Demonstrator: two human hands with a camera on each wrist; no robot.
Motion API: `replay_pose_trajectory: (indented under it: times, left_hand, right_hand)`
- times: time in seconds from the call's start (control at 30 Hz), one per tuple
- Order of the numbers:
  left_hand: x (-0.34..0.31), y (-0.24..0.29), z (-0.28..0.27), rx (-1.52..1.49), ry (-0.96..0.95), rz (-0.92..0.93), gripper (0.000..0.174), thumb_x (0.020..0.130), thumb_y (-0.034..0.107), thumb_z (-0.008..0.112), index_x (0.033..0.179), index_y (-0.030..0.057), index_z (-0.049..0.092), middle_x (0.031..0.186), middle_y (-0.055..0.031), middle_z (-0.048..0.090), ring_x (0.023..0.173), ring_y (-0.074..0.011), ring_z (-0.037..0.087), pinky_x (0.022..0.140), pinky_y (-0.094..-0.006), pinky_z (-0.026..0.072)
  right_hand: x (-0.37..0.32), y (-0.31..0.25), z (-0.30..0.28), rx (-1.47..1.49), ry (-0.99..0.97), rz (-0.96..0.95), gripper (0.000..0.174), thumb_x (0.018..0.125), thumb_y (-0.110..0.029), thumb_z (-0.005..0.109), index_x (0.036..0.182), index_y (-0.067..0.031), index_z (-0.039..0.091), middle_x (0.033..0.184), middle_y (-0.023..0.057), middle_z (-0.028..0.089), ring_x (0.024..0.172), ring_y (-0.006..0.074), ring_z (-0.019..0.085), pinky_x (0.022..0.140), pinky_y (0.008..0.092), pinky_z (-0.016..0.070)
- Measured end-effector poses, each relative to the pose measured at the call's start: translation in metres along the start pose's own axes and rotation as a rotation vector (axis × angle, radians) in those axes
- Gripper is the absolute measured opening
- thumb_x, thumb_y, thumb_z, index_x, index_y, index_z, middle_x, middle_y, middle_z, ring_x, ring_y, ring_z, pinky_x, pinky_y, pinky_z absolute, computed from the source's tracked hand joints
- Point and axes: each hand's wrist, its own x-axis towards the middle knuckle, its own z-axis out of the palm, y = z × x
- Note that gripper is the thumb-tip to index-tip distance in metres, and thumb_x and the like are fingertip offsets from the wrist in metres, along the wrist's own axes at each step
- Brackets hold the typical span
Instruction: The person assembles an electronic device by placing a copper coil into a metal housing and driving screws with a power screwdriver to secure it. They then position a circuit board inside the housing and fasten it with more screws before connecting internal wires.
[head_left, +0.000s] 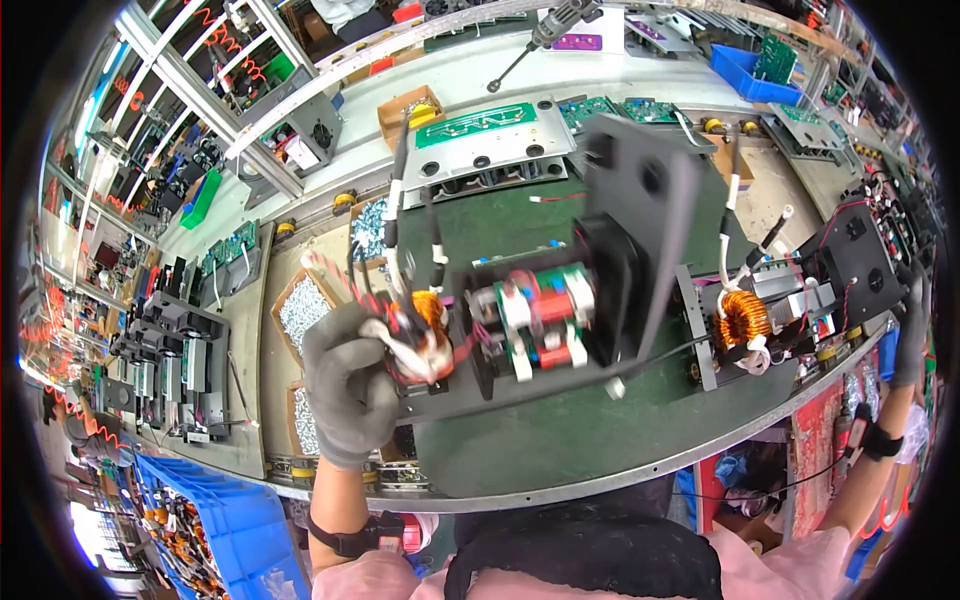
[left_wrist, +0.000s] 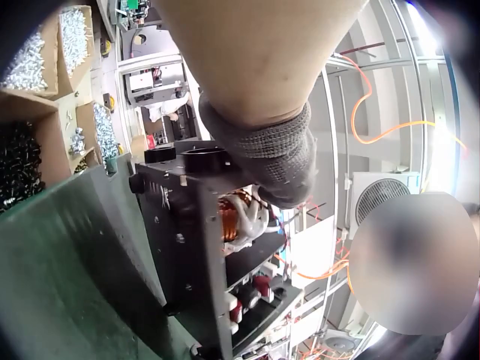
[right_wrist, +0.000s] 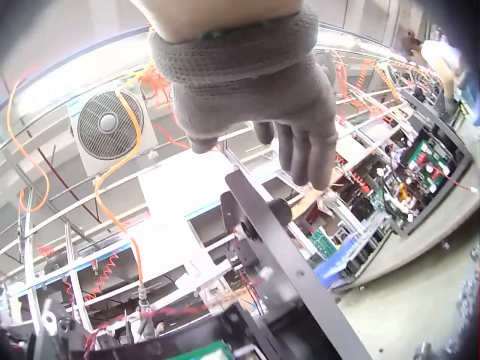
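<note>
chassis (head_left: 655,240) has 1 end gripped by the left hand's (head_left: 350,385) curled fingers. the right hand's (head_left: 911,330) fingers are open.

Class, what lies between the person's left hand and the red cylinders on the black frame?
A copper-wound coil with bundled wires lies between the left hand and the red cylinders, as the head view shows.

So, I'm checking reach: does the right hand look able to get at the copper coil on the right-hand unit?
Probably, by going over: the right hand looks empty and the copper coil looks uncovered from above, though that unit's upright black plate stands between them.
</note>
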Motion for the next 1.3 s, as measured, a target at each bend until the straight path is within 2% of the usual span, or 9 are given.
replay_pose_trajectory:
  times: [0.1, 0.17, 0.23, 0.37, 0.47, 0.63, 0.77, 0.87, 1.3]
  left_hand:
    - [-0.005, 0.000, 0.001, -0.198, 0.115, -0.166, 0.030, 0.077, 0.015, 0.059, 0.103, 0.0021, 0.052, 0.116, -0.0174, 0.049, 0.100, -0.0232, 0.054, 0.083, -0.0336, 0.0484]
    - [-0.012, -0.009, 0.004, -0.285, 0.084, -0.339, 0.064, 0.084, 0.052, 0.057, 0.120, 0.0002, 0.048, 0.122, -0.0170, 0.047, 0.104, -0.0261, 0.053, 0.087, -0.0370, 0.0473]
    - [-0.007, -0.015, 0.008, -0.307, 0.076, -0.424, 0.071, 0.083, 0.052, 0.057, 0.128, -0.0011, 0.044, 0.125, -0.0179, 0.046, 0.109, -0.0281, 0.053, 0.092, -0.0396, 0.0461]
    - [0.036, -0.033, 0.016, -0.164, -0.150, -0.440, 0.091, 0.075, 0.056, 0.068, 0.139, 0.0008, 0.034, 0.129, -0.0181, 0.049, 0.119, -0.0283, 0.050, 0.099, -0.0384, 0.0408]
    - [0.071, -0.049, 0.029, -0.591, -0.600, -0.624, 0.091, 0.072, 0.040, 0.071, 0.144, 0.0023, 0.029, 0.126, -0.0123, 0.050, 0.109, -0.0202, 0.052, 0.093, -0.0310, 0.0418]
    - [0.063, -0.046, 0.048, -0.865, -0.744, -0.758, 0.062, 0.073, 0.015, 0.069, 0.129, 0.0025, 0.046, 0.102, -0.0094, 0.060, 0.089, -0.0154, 0.058, 0.080, -0.0284, 0.0480]
    - [0.045, -0.043, 0.043, -0.701, -0.552, -0.534, 0.032, 0.086, 0.024, 0.065, 0.108, 0.0021, 0.056, 0.087, -0.0042, 0.059, 0.075, -0.0122, 0.057, 0.070, -0.0263, 0.0477]
    - [0.040, -0.044, 0.041, -0.914, -0.090, -0.813, 0.033, 0.092, 0.037, 0.059, 0.091, 0.0046, 0.054, 0.058, 0.0006, 0.043, 0.052, -0.0107, 0.044, 0.056, -0.0279, 0.0458]
    - [0.077, -0.040, 0.030, -1.234, 0.369, -0.702, 0.029, 0.094, 0.034, 0.055, 0.084, 0.0083, 0.048, 0.049, 0.0025, 0.029, 0.042, -0.0104, 0.032, 0.042, -0.0298, 0.0327]
  right_hand:
    - [0.030, 0.002, 0.003, -0.205, -0.309, 0.008, 0.056, 0.094, -0.047, 0.050, 0.129, -0.0031, 0.052, 0.110, 0.0090, 0.058, 0.097, 0.0135, 0.054, 0.085, 0.0252, 0.0426]
    - [0.065, 0.034, 0.002, -0.348, -0.314, -0.025, 0.051, 0.092, -0.046, 0.055, 0.116, -0.0017, 0.059, 0.091, 0.0044, 0.059, 0.081, 0.0106, 0.054, 0.072, 0.0242, 0.0435]
    - [0.082, 0.033, 0.006, -0.488, -0.493, 0.232, 0.046, 0.090, -0.044, 0.059, 0.104, -0.0001, 0.061, 0.075, -0.0007, 0.054, 0.066, 0.0081, 0.048, 0.061, 0.0251, 0.0402]
    - [0.073, 0.042, 0.013, -0.389, -0.358, 0.107, 0.037, 0.091, -0.037, 0.060, 0.090, -0.0003, 0.060, 0.071, -0.0015, 0.050, 0.061, 0.0090, 0.044, 0.058, 0.0259, 0.0381]
    - [0.047, 0.052, -0.022, -0.526, -0.247, -0.002, 0.034, 0.092, -0.031, 0.059, 0.106, -0.0005, 0.061, 0.081, -0.0017, 0.054, 0.074, 0.0070, 0.047, 0.066, 0.0238, 0.0406]
    - [-0.082, 0.029, -0.049, -0.262, 0.035, 0.041, 0.044, 0.092, -0.029, 0.060, 0.119, 0.0055, 0.055, 0.101, 0.0052, 0.060, 0.093, 0.0109, 0.053, 0.083, 0.0256, 0.0430]
    - [-0.152, 0.039, -0.069, -0.136, 0.045, 0.220, 0.046, 0.088, -0.029, 0.065, 0.119, 0.0026, 0.055, 0.104, 0.0050, 0.062, 0.087, 0.0134, 0.058, 0.076, 0.0286, 0.0487]
    - [-0.178, 0.049, -0.046, 0.093, 0.372, 0.227, 0.039, 0.086, -0.024, 0.068, 0.114, 0.0009, 0.059, 0.099, 0.0034, 0.063, 0.081, 0.0125, 0.059, 0.074, 0.0285, 0.0496]
    - [-0.147, 0.091, 0.029, 0.220, 0.450, 0.105, 0.031, 0.085, -0.011, 0.067, 0.114, 0.0004, 0.061, 0.101, 0.0058, 0.065, 0.085, 0.0144, 0.062, 0.076, 0.0295, 0.0510]
